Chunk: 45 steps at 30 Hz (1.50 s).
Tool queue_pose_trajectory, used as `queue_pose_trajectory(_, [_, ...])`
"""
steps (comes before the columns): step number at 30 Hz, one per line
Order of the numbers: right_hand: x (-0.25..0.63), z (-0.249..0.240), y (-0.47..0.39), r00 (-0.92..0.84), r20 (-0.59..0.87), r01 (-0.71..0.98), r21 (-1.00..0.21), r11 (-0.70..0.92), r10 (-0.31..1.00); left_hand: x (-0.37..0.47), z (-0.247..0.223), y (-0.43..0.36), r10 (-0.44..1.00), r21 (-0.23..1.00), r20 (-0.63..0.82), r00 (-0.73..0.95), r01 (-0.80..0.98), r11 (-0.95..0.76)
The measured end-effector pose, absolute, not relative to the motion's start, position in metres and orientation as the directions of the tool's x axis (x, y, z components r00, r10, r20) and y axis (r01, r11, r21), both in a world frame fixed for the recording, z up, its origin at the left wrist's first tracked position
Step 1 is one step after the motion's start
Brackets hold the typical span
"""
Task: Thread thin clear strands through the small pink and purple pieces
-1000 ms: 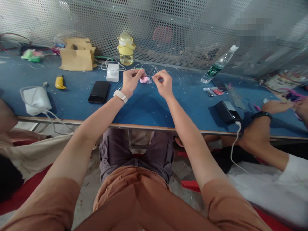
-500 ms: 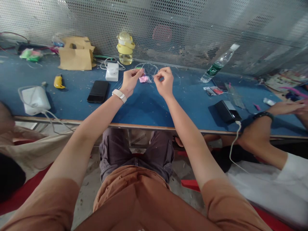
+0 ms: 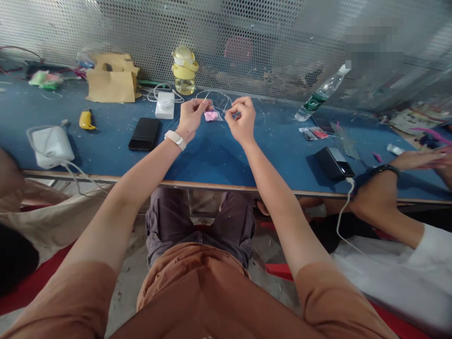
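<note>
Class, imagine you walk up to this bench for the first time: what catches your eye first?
Two hands, the left hand and right hand, meet over the blue table, pinching thin clear wire beside a small pink piece. Behind them a yellow bottle stands against the metal mesh, and a black phone lies to the left.

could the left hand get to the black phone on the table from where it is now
Probably yes: the black phone lies flat just beside the left hand, with bare blue table between; but the hand is pinching thin wire.
</note>
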State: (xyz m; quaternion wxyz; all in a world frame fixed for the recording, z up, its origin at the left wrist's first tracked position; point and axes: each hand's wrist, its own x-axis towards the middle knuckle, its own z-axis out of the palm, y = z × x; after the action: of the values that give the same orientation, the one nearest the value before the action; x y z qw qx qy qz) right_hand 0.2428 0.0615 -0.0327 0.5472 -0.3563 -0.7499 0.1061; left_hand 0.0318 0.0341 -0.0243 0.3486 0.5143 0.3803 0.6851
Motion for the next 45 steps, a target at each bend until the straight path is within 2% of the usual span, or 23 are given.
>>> queue_pose_trajectory(7, [0.244, -0.035, 0.064, -0.153, 0.762, 0.420, -0.526, 0.740, 0.629, 0.029, -0.020, 0.029, 0.898, 0.895, 0.383, -0.217, -0.156, -0.419])
queue_pose_trajectory(15, [0.248, -0.027, 0.058, -0.241, 0.764, 0.488, -0.438, 0.755, 0.599, 0.027, -0.025, 0.036, 0.847, 0.864, 0.481, -0.227, -0.044, -0.502])
queue_pose_trajectory(23, [0.244, -0.033, 0.060, -0.260, 0.806, 0.571, -0.316, 0.758, 0.532, 0.021, -0.022, 0.038, 0.843, 0.867, 0.478, -0.246, -0.024, -0.498])
queue_pose_trajectory(26, [0.242, -0.032, 0.059, -0.205, 0.809, 0.596, -0.343, 0.726, 0.551, 0.023, -0.023, 0.038, 0.870, 0.883, 0.442, -0.217, -0.062, -0.465])
queue_pose_trajectory(32, [0.245, -0.029, 0.063, -0.126, 0.792, 0.527, -0.457, 0.716, 0.598, 0.024, -0.030, 0.040, 0.944, 0.927, 0.315, -0.099, -0.183, -0.328])
queue_pose_trajectory(36, [0.250, -0.029, 0.066, -0.107, 0.813, 0.533, -0.440, 0.723, 0.573, 0.022, -0.033, 0.043, 0.950, 0.929, 0.306, -0.053, -0.200, -0.311])
queue_pose_trajectory(45, [0.250, -0.024, 0.063, -0.071, 0.862, 0.527, -0.395, 0.752, 0.502, 0.020, -0.035, 0.042, 0.933, 0.914, 0.352, -0.073, -0.191, -0.359])
